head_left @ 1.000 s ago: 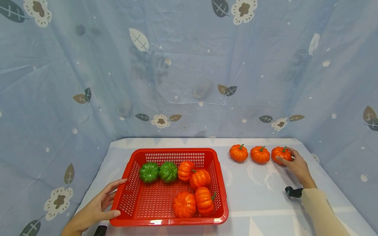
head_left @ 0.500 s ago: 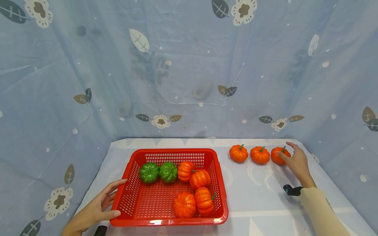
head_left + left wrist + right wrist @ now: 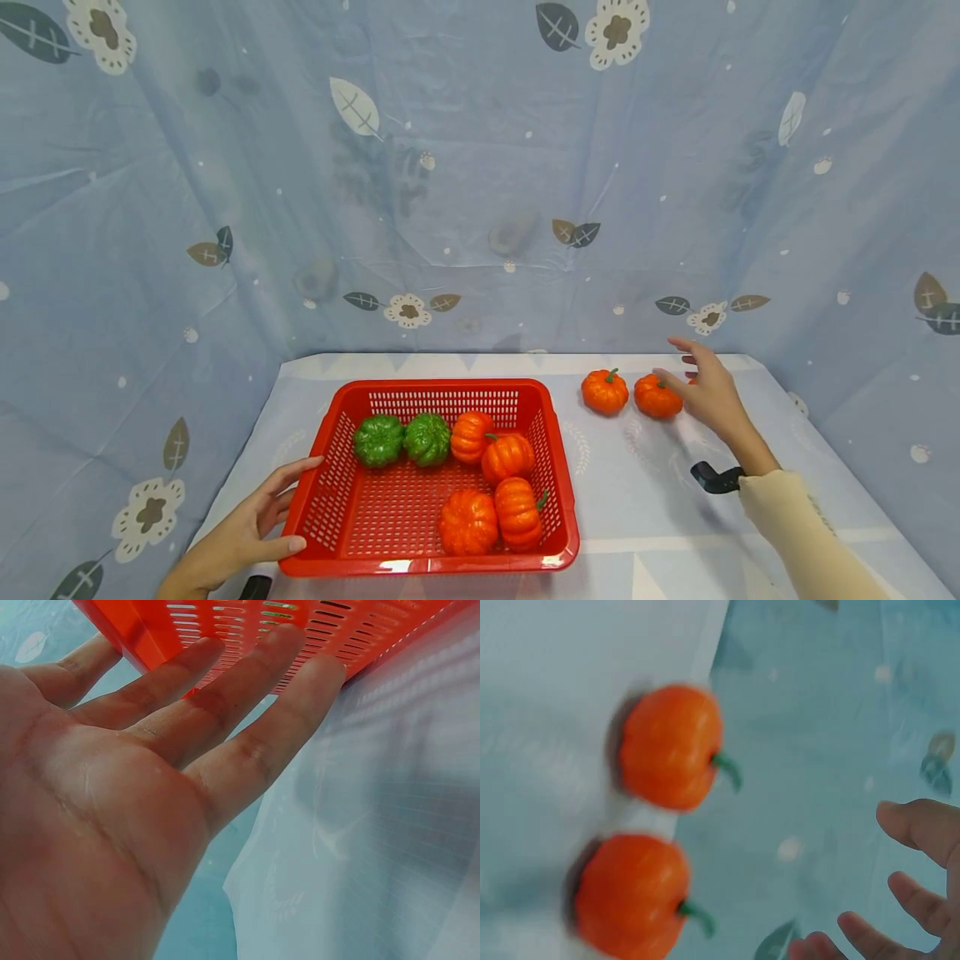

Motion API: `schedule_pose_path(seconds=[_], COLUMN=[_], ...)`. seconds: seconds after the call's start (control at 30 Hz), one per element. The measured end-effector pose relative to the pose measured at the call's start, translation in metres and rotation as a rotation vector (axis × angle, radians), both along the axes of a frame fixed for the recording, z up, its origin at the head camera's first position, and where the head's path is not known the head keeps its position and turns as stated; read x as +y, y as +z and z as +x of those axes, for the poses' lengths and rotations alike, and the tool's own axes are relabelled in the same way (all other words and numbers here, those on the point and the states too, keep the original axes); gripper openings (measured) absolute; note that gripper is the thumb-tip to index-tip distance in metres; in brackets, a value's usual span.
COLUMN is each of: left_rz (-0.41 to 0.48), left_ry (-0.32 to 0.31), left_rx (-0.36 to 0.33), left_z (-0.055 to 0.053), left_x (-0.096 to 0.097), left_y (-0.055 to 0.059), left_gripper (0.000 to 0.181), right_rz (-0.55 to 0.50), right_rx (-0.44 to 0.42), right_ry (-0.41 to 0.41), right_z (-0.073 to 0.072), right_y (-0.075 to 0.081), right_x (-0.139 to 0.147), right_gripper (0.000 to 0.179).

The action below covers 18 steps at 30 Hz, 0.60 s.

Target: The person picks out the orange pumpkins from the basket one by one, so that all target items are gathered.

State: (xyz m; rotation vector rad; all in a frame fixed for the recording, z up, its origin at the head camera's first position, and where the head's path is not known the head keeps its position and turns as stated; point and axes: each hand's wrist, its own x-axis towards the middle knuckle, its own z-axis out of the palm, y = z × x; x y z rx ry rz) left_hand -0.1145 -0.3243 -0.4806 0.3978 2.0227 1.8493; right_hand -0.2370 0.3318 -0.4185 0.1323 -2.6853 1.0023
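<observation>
My left hand (image 3: 243, 525) touches the left wall of a red plastic basket (image 3: 431, 565). In the left wrist view its fingers extend against the basket's slotted side. Inside the basket lie two green, ribbed, pumpkin-shaped vegetables (image 3: 378, 440) and several orange pumpkins (image 3: 468, 522). My right hand (image 3: 712, 392) is raised with fingers spread and holds nothing. It hovers near a middle pumpkin (image 3: 657, 397), with a left pumpkin (image 3: 604, 392) beside that. A third pumpkin in this row is almost wholly hidden behind the hand. The right wrist view shows two green-stemmed pumpkins (image 3: 671, 746), apart from the fingers.
A pale patterned cloth (image 3: 630, 500) covers the table. Blue printed curtain (image 3: 480, 208) encloses the back and both sides, close behind the pumpkin row. Black wrist-worn pieces (image 3: 716, 478) jut out by each wrist.
My right hand has let go of the rightmost pumpkin, lifted and moved left towards the middle one. The left hand and the basket have stayed put.
</observation>
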Motion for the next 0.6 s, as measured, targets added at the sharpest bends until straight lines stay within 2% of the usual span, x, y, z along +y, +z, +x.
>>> schedule_pose_path(seconds=[0.3,0.6], left_rz=[-0.005,-0.032], left_ry=[0.009,0.039], left_rx=[-0.002,-0.015], left_z=[0.002,0.002], left_x=[0.000,0.003], left_y=[-0.001,0.001], left_gripper=[0.081,0.082], right_rz=[0.018,0.022], right_rx=[0.014,0.029], right_ry=[0.210,0.375], right_z=[0.005,0.015], right_y=[0.013,0.022], right_x=[-0.052,-0.101], right_gripper=[0.068,0.067])
